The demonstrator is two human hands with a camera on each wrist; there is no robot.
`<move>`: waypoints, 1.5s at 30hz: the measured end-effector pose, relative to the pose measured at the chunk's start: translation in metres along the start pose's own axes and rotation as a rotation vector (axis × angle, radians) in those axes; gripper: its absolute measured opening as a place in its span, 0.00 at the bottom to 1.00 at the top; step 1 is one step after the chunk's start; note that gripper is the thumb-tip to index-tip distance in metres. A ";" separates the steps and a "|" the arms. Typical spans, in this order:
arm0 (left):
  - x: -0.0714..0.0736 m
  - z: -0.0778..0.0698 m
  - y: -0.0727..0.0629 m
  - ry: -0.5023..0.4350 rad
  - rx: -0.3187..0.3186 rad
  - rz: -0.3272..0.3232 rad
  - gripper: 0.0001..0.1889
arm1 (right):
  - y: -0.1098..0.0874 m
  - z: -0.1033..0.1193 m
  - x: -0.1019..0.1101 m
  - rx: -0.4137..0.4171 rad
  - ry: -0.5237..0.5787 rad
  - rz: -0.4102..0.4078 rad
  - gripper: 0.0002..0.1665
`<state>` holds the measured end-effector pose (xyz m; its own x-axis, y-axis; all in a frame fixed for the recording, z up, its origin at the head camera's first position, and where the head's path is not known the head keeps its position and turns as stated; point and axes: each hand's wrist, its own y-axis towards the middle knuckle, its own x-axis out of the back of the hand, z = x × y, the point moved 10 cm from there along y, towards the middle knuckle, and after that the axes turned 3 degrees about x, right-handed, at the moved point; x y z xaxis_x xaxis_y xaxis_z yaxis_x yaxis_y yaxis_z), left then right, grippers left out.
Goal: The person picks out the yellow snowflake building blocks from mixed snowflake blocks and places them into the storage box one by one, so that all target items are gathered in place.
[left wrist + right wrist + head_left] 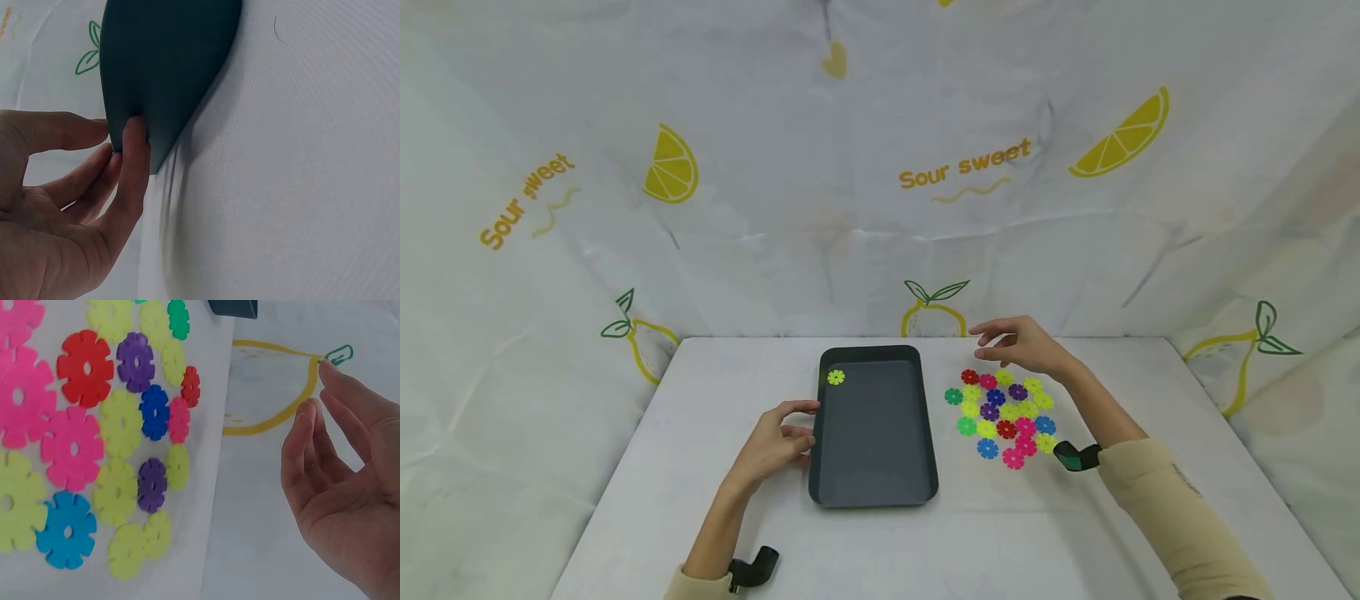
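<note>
A dark rectangular tray [872, 433] lies on the white table, with one yellow flower-shaped disc [836, 377] in its far left corner. My left hand [775, 442] holds the tray's left side; in the left wrist view, fingertips [132, 128] press on its outer wall and others meet its rim. To the right of the tray, several notched plastic discs [996, 397] lie in a loose spread: yellow, pink, red, purple, blue and green. My right hand [1026, 343] hovers past the far edge of these discs, fingers loosely bent, thumb and fingertips apart, nothing between them.
A white cloth with printed lemons [934, 321] and lettering hangs behind the table's far edge. Black wrist cameras [755, 567] are worn on both wrists. A strip of bare table [943, 358] separates tray and discs.
</note>
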<state>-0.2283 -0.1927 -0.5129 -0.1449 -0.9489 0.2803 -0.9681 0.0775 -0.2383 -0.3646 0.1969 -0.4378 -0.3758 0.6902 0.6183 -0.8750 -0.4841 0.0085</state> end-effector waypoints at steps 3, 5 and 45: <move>0.000 0.000 0.000 0.000 0.000 -0.005 0.31 | -0.010 -0.009 0.005 -0.009 -0.006 -0.001 0.30; 0.000 0.000 0.001 0.003 0.000 -0.008 0.30 | -0.016 -0.016 0.009 -0.020 -0.002 -0.003 0.30; 0.005 -0.002 0.005 0.027 -0.007 -0.036 0.30 | -0.064 -0.123 0.022 -0.189 -0.057 -0.054 0.31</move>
<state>-0.2340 -0.1968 -0.5107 -0.1158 -0.9425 0.3136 -0.9741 0.0460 -0.2215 -0.3541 0.3095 -0.5212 -0.3133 0.6787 0.6642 -0.9373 -0.3336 -0.1012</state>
